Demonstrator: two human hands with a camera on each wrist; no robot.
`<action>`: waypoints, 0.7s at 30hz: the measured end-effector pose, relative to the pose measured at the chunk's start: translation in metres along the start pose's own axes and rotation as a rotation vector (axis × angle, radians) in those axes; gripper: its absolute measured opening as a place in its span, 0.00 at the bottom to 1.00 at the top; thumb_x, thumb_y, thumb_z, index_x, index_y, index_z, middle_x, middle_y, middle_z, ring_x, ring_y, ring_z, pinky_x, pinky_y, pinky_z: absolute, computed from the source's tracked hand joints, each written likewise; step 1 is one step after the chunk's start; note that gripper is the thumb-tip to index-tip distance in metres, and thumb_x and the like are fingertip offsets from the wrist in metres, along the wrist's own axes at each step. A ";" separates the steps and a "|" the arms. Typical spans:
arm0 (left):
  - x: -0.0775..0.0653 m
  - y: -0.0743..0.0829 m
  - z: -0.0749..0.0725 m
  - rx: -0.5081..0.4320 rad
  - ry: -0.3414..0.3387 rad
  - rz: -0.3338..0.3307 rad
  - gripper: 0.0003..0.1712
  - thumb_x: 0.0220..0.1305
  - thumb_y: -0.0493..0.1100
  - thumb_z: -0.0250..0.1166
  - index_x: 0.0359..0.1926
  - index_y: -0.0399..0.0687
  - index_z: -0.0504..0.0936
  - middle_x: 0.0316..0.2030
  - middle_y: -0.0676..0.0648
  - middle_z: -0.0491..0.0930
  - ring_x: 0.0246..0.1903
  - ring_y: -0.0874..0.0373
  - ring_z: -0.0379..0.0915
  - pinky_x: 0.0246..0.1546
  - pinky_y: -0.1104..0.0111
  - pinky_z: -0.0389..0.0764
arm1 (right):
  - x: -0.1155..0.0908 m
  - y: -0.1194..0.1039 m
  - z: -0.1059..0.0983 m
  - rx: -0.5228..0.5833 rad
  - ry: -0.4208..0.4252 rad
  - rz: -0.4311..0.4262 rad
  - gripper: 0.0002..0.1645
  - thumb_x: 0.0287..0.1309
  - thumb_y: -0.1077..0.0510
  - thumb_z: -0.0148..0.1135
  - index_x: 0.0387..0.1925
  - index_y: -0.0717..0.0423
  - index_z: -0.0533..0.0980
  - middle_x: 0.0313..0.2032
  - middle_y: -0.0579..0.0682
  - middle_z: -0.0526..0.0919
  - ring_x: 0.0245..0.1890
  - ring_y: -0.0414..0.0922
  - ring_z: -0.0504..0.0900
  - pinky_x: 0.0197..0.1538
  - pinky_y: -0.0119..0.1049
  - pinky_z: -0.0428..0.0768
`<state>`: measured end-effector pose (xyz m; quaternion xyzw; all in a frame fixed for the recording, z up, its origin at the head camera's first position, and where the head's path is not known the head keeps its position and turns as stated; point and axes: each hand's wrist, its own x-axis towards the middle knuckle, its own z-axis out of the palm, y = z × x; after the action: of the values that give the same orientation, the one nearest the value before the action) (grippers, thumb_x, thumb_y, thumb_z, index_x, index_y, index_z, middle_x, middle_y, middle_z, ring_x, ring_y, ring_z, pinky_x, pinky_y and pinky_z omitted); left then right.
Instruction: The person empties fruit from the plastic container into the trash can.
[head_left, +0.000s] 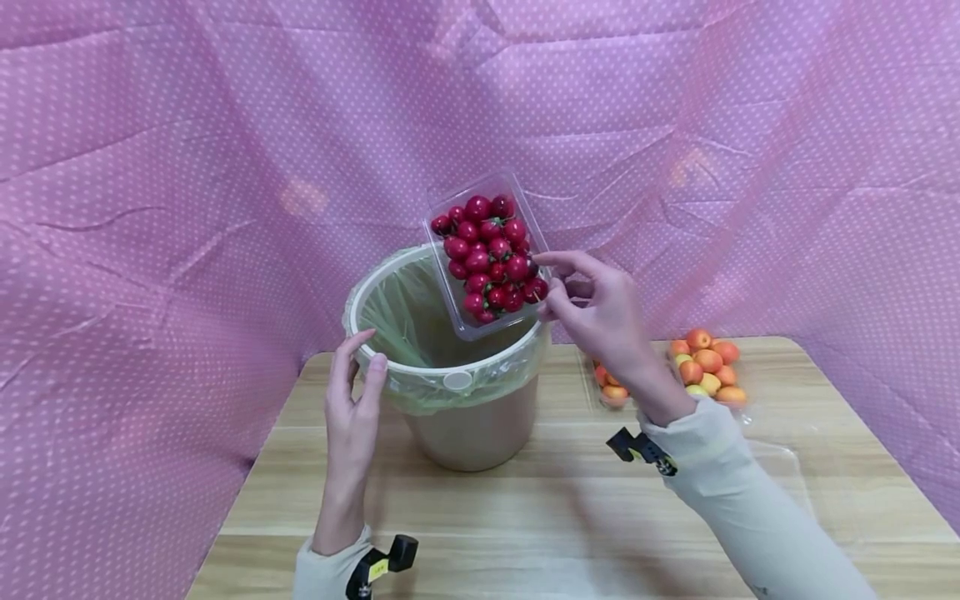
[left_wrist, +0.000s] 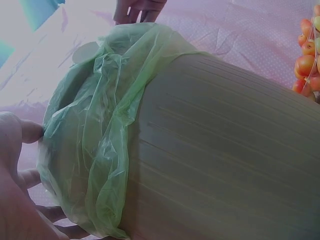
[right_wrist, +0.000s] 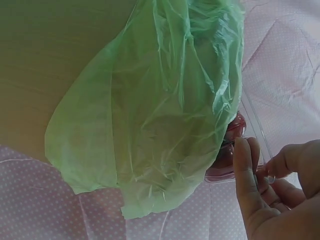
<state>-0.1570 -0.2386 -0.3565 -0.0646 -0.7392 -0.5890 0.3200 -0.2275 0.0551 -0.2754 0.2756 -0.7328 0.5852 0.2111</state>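
Note:
My right hand (head_left: pixel 603 312) pinches the right edge of a clear plastic box (head_left: pixel 467 327) between thumb and fingers. The box is tilted over the back right of the bin's mouth and carries many small, dark red, cherry-like fruits (head_left: pixel 477 260) with bits of green stem. Below it stands a greyish-beige bin (head_left: pixel 476 429), lined with a thin green plastic bag (left_wrist: pixel 110 150) folded over its white rim (head_left: pixel 408 367). My left hand (head_left: pixel 352 417) touches the bin's front left rim, its fingers spread and loosely bent. In the right wrist view the bag hides most of the box.
Orange and yellow fruits (head_left: pixel 707 362) sit in a clear box on the wooden table (head_left: pixel 525 517), right of the bin. Another box of orange fruits (head_left: pixel 613 393) is partly behind my right wrist. A clear plastic piece (head_left: pixel 780 462) lies nearby. Pink dotted cloth (head_left: pixel 225 167) surrounds the table.

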 end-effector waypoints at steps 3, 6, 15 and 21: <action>0.000 0.000 0.000 -0.005 -0.002 0.004 0.21 0.76 0.43 0.60 0.66 0.47 0.76 0.65 0.49 0.73 0.69 0.53 0.63 0.73 0.53 0.56 | 0.000 0.000 0.002 -0.040 0.002 -0.027 0.22 0.61 0.77 0.54 0.53 0.62 0.83 0.30 0.55 0.81 0.25 0.45 0.87 0.30 0.33 0.86; 0.001 0.001 0.000 -0.010 -0.001 0.001 0.21 0.76 0.43 0.60 0.66 0.47 0.76 0.64 0.49 0.73 0.69 0.51 0.65 0.74 0.52 0.55 | 0.000 0.000 0.004 -0.066 0.004 -0.066 0.24 0.60 0.77 0.55 0.53 0.61 0.83 0.29 0.53 0.79 0.25 0.44 0.86 0.28 0.32 0.85; 0.002 0.002 -0.001 -0.008 -0.001 -0.009 0.21 0.76 0.43 0.60 0.66 0.46 0.76 0.65 0.49 0.73 0.69 0.51 0.64 0.74 0.52 0.55 | 0.002 0.002 0.009 -0.182 0.034 -0.243 0.24 0.55 0.78 0.57 0.50 0.62 0.85 0.29 0.50 0.80 0.26 0.39 0.84 0.31 0.34 0.86; 0.002 0.002 0.000 -0.011 0.004 -0.016 0.21 0.76 0.42 0.60 0.66 0.46 0.76 0.64 0.49 0.73 0.68 0.52 0.65 0.73 0.51 0.57 | 0.002 0.005 0.010 -0.255 0.035 -0.309 0.24 0.54 0.76 0.57 0.50 0.61 0.86 0.27 0.47 0.78 0.27 0.38 0.79 0.34 0.28 0.84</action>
<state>-0.1577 -0.2382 -0.3537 -0.0592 -0.7358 -0.5959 0.3163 -0.2322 0.0456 -0.2797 0.3456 -0.7464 0.4528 0.3442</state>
